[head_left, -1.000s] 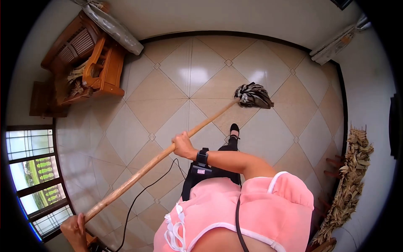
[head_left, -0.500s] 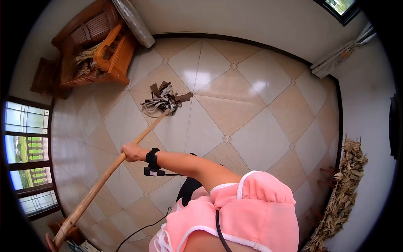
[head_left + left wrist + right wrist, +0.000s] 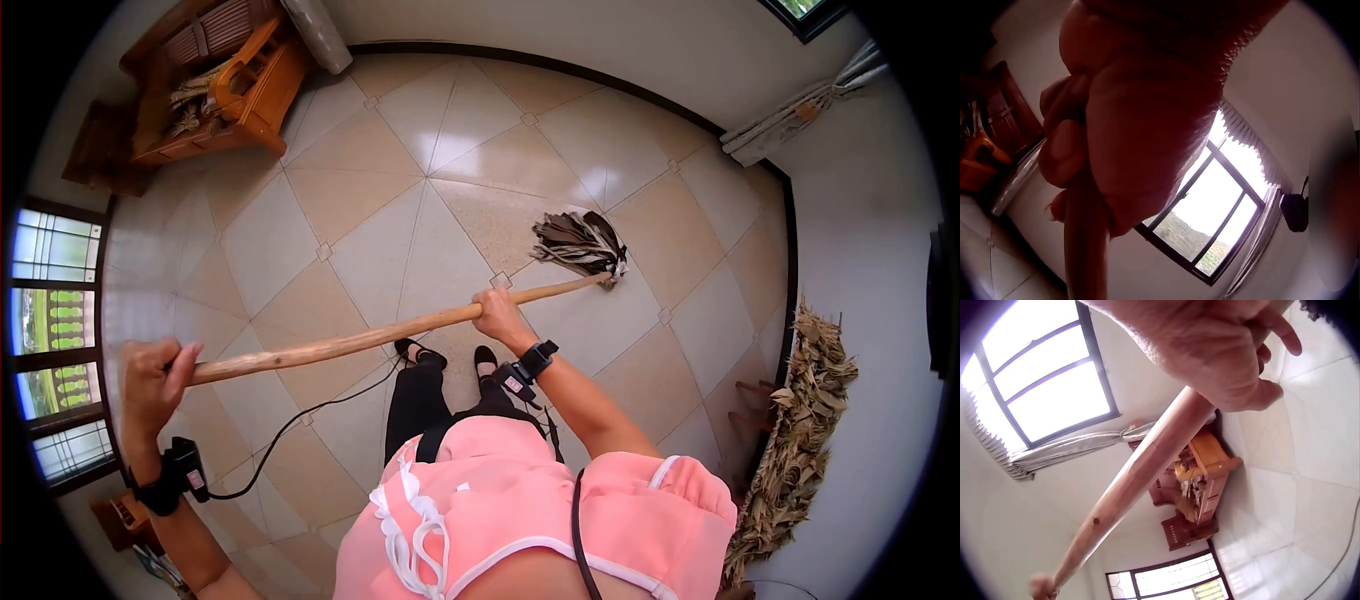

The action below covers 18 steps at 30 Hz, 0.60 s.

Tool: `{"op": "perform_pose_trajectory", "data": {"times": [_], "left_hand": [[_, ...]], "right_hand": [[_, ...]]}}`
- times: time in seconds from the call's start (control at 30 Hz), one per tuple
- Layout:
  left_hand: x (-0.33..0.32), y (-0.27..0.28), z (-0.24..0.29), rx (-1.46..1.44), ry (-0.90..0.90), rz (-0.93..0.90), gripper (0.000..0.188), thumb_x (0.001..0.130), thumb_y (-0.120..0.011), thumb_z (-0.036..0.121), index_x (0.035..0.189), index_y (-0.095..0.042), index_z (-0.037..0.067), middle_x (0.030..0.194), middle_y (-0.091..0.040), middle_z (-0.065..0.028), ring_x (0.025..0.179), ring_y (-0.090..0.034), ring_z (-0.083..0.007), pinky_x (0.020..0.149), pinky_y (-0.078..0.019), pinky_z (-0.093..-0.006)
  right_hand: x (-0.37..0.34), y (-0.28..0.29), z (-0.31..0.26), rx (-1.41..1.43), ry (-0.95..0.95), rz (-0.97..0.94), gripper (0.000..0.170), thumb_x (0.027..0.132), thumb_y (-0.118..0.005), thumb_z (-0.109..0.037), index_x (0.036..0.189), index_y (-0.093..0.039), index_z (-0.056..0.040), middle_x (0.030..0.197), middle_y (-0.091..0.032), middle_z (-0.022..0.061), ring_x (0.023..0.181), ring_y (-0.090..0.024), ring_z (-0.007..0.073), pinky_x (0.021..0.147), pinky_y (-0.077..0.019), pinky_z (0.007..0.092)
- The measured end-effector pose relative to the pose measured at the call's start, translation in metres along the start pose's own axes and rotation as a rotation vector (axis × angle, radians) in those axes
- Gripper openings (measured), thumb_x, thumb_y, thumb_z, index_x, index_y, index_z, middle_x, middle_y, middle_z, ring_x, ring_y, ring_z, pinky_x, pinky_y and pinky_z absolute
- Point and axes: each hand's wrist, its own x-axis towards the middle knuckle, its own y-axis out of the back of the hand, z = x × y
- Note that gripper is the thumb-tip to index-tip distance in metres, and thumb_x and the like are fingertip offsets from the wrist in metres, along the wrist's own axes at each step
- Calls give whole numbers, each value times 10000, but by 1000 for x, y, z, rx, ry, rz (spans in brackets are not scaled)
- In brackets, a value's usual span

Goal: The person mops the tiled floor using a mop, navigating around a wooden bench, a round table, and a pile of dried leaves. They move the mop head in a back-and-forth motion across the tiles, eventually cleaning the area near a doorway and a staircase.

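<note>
The mop is held aslant across the front of the person, above the tiled floor. Its long axis goes from the left hand, at the left side of the head view, to the upper right, where the mop head lies on the floor, ahead of the feet. The cloth strips are brown, black and whitish, and they fan back from the binding toward the upper left. The wooden handle is round, pale and smooth, slightly bent, and the right wrist view shows one dark knot in it. The left hand grips the near end with its fingers curled round the wood. The right hand holds the shaft farther along, nearer to the mop head, also with bent fingers around it.

The floor is glossy, with beige and whitish diamond tiles and small square insets. Two black shoes stand below the handle. The person wears a pink top with white trim. Farther out are a varnished wooden bench at the upper left and crumpled dry leaves along the right wall.
</note>
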Motion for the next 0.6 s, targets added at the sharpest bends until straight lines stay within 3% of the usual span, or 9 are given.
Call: {"op": "perform_pose_trajectory", "data": {"times": [0.07, 0.13, 0.17, 0.27, 0.33, 0.43, 0.5, 0.6], "left_hand": [[12, -66, 35, -17, -195, -51, 306, 766, -592, 200, 508, -536, 45, 434, -433, -133, 349, -407, -277, 355, -279, -337], [11, -127, 65, -18, -381, -55, 365, 776, -583, 289, 478, -504, 93, 400, -429, -100, 334, -410, -260, 334, -296, -317], [8, -144, 85, 30, -459, -67, 385, 775, -580, 311, 466, -483, 103, 385, -420, -87, 323, -408, -245, 326, -291, -313], [-1, -153, 117, 37, -645, -71, 423, 774, -575, 347, 446, -439, 118, 354, -398, -59, 296, -399, -206, 310, -270, -307], [-8, -143, 107, 66, -628, -72, 415, 755, -596, 350, 456, -432, 114, 372, -401, -50, 315, -403, -209, 312, -265, -308], [-31, -116, 57, 130, -548, -77, 383, 719, -636, 331, 477, -432, 116, 412, -418, -39, 349, -412, -210, 326, -272, -316], [-63, -93, 6, 196, -468, -34, 350, 711, -648, 304, 499, -446, 113, 431, -429, -34, 372, -421, -210, 344, -281, -317], [-131, -44, -71, 271, -228, -41, 253, 697, -657, 258, 562, -514, 97, 483, -451, -55, 442, -442, -231, 419, -314, -346]], "right_hand": [[-49, 7, 72, -109, -148, 28, 47, 604, -536, -41, 602, -583, -38, 655, -563, 186, 675, -518, 381, 614, -412, 453], [-100, 16, 139, -225, -176, 62, 37, 587, -542, -37, 582, -579, -41, 625, -555, 190, 635, -534, 381, 601, -427, 433], [-121, 23, 164, -240, -344, -110, 125, 601, -546, -27, 678, -636, -67, 730, -596, 174, 739, -524, 375, 716, -434, 411], [-162, 41, 186, -213, -428, -151, 90, 599, -547, -24, 632, -623, -61, 677, -577, 185, 725, -542, 376, 672, -441, 425], [-162, 30, 172, -224, -415, -64, 75, 580, -571, -25, 620, -621, -62, 656, -572, 183, 724, -542, 376, 668, -439, 426], [-130, -5, 121, -151, -352, -83, 61, 574, -583, -34, 620, -621, -45, 644, -564, 194, 682, -527, 380, 669, -428, 427], [-109, -60, 83, -137, -128, 176, 44, 563, -570, -64, 537, -557, -31, 577, -522, 204, 595, -509, 388, 557, -388, 433], [-67, -106, -44, -16, -40, 158, 55, 559, -563, -46, 517, -549, -15, 565, -509, 217, 588, -504, 391, 537, -363, 435]]}}
